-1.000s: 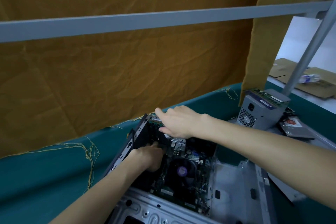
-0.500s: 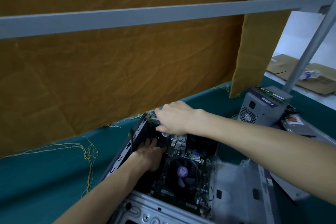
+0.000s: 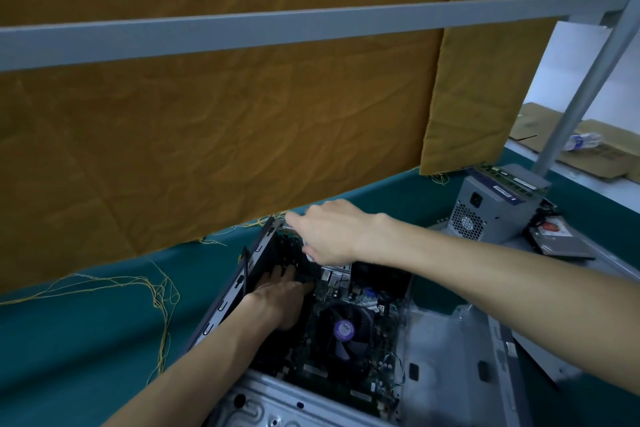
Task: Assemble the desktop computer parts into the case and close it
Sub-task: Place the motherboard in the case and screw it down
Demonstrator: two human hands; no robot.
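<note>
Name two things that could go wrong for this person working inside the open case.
The left hand lies deep in the case beside the CPU fan; it could snag nearby wires or scrape board parts. The right hand works at the case's far edge, where sheet metal might nick fingers.

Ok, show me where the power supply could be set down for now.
Bare green tabletop left of the case, past the yellow threads. Crowded right of it: power supply, drive, panel.
</note>
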